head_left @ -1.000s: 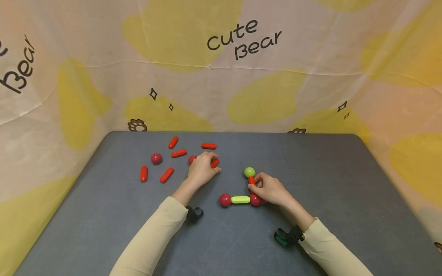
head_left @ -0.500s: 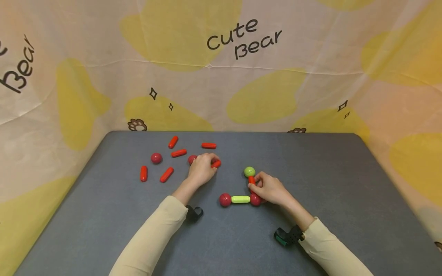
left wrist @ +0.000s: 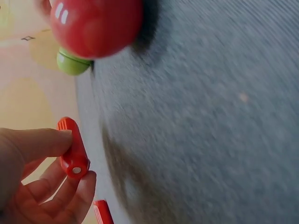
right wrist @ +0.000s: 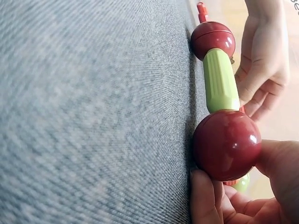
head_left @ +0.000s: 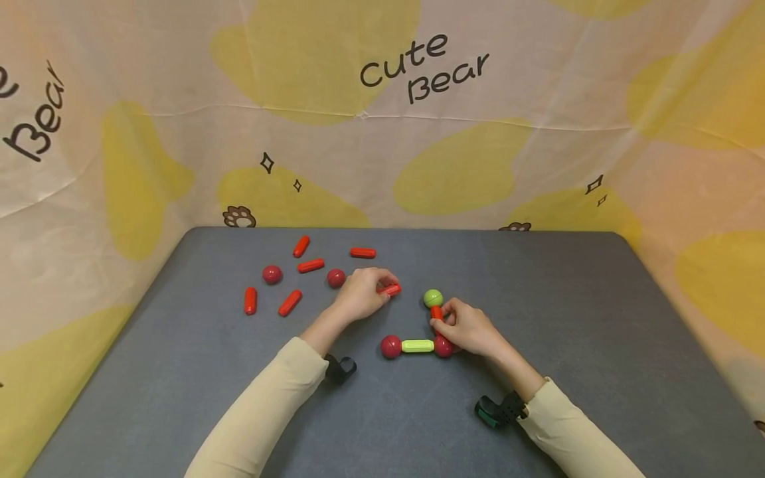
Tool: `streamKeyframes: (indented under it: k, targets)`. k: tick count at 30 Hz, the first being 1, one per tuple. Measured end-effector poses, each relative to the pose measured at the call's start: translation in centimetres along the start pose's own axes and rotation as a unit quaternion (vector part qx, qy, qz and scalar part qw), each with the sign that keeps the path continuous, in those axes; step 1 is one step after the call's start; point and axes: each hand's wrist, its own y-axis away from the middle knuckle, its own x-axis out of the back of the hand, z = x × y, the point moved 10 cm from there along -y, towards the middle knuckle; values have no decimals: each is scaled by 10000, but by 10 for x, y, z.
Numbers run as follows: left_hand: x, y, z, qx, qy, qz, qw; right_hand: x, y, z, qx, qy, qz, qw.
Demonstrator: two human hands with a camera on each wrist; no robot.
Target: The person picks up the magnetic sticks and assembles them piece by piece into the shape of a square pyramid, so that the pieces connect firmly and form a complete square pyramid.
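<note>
My left hand (head_left: 362, 294) pinches a red magnetic rod (left wrist: 74, 151) between thumb and fingers, and a round silvery spot shows on the rod's end. To its right lies an L-shaped piece. A green ball (head_left: 433, 298) tops a red rod (head_left: 437, 312), which leads down to a red ball (head_left: 443, 346). From there a light green rod (head_left: 418, 346) runs left to another red ball (head_left: 391, 346). My right hand (head_left: 469, 327) pinches the red rod of this piece, with fingers against the corner ball in the right wrist view. Part of that rod is hidden by the fingers.
On the grey table (head_left: 179, 372), loose red rods (head_left: 290, 303) lie scattered at the back left, several in all. Two loose red balls, a left one (head_left: 271, 275) and a right one (head_left: 336, 278), sit among them. A printed cloth (head_left: 329, 166) rises behind the table.
My left hand has shifted to the right with the red rod, nearer the L-shaped piece, uncovering the loose red ball behind it. My right hand and the piece stay in place.
</note>
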Motion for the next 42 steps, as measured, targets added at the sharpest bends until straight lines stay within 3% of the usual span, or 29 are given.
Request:
streamKeyframes:
  k: [10, 17, 42]
  targets:
    - [-13, -4, 21, -387, 96, -272, 9988, 0, 0, 0, -28, -29, 25, 10000]
    - [-25, -7, 25, -492, -50, -497, 9975, 0, 0, 1, -63, -34, 16, 10000]
    - [-31, -10, 29, -565, 109, -408, 9975, -1, -2, 2, -108, 37, 17, 9999]
